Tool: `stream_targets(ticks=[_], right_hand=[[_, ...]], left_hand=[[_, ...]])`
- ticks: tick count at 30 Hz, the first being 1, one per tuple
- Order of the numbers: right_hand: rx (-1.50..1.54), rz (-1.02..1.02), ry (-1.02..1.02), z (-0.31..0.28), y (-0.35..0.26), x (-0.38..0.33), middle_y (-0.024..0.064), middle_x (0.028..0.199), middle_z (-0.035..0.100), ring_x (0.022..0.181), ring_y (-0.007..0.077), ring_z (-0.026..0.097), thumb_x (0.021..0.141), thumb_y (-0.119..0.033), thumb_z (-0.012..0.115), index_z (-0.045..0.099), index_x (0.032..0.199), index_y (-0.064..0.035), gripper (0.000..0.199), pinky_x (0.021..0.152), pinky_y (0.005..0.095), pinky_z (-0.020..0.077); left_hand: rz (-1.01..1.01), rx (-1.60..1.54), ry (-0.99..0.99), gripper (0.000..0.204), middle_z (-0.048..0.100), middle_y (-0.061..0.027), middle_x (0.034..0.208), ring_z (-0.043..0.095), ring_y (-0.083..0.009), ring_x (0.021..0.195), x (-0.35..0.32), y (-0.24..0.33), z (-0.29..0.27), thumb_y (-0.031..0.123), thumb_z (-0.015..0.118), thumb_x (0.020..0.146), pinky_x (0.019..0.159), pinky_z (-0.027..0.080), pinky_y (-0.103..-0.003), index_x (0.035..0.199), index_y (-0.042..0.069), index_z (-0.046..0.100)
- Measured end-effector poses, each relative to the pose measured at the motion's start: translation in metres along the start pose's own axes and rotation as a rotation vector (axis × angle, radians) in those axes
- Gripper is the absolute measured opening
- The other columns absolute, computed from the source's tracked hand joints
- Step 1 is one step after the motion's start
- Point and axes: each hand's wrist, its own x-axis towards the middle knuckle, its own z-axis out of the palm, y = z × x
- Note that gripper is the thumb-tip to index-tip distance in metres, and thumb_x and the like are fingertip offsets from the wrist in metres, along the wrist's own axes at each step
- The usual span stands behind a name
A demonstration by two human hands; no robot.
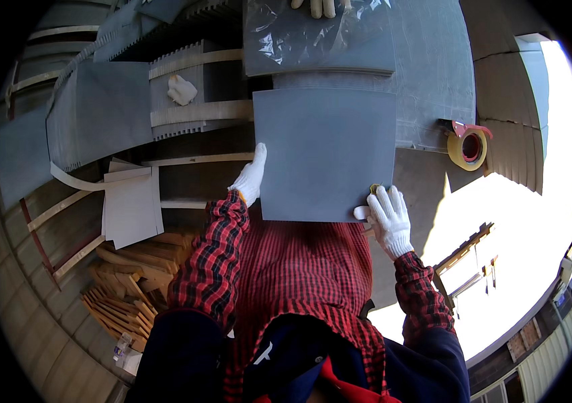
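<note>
Since that grey square sheet [326,154] lies flat on the worktable [433,74], I'd guess it's stiff, light and a bit slick, best grabbed by its side edges. My gloved left hand [250,178] presses its left edge, right hand [388,220] pinches the near right corner. Can't tell what the yellowish bit under those fingers is, and the far gloved hand [316,7] is cut off.
</note>
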Motion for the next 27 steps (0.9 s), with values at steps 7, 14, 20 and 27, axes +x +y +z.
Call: stream_targets(ticks=[7, 14, 20, 27], right_hand=[[0.51, 0.486, -0.029, -0.062, 0.03, 0.116, 0.0133, 0.127, 0.069, 0.106, 0.0295, 0.071, 0.105, -0.02, 0.055, 0.049, 0.149, -0.0141, 0.045, 0.089, 0.0374, 0.0588], [-0.092, 0.489, 0.258, -0.148, 0.116, 0.262, 0.0144, 0.137, 0.062, 0.112, 0.0341, 0.067, 0.102, -0.033, 0.053, 0.05, 0.145, -0.009, 0.05, 0.095, 0.044, 0.0556], [0.096, 0.289, 0.139, -0.114, 0.068, 0.207, 0.0164, 0.143, 0.06, 0.124, 0.0322, 0.064, 0.096, -0.025, 0.068, 0.053, 0.147, -0.009, 0.055, 0.103, 0.0388, 0.0505], [0.876, 0.954, 0.005, -0.029, 0.022, 0.089, 0.0163, 0.147, 0.057, 0.133, 0.0258, 0.055, 0.103, -0.044, 0.058, 0.048, 0.148, 0.0032, 0.066, 0.111, 0.0353, 0.0405]], left_hand=[[0.009, -0.052, -0.023, 0.098, 0.036, -0.018, 0.161, 0.04, -0.0305, 0.144, -0.01, 0.006, 0.011, 0.075, 0.041, 0.097, 0.116, 0.038, -0.045, 0.158, 0.0, 0.028], [0.087, 0.241, 0.141, 0.102, 0.048, -0.025, 0.153, 0.045, -0.0337, 0.142, -0.006, 0.005, 0.012, 0.079, 0.028, 0.097, 0.118, 0.034, -0.039, 0.151, -0.007, 0.042], [0.046, 0.266, 0.199, 0.103, 0.048, -0.0243, 0.152, 0.049, -0.0315, 0.138, -0.005, -0.002, 0.004, 0.079, 0.036, 0.096, 0.113, 0.042, -0.042, 0.152, -0.007, 0.038], [0.037, 0.339, 0.24, 0.108, 0.045, -0.027, 0.153, 0.044, -0.0338, 0.142, -0.006, 0.004, 0.009, 0.082, 0.036, 0.094, 0.115, 0.039, -0.043, 0.151, -0.01, 0.036]])
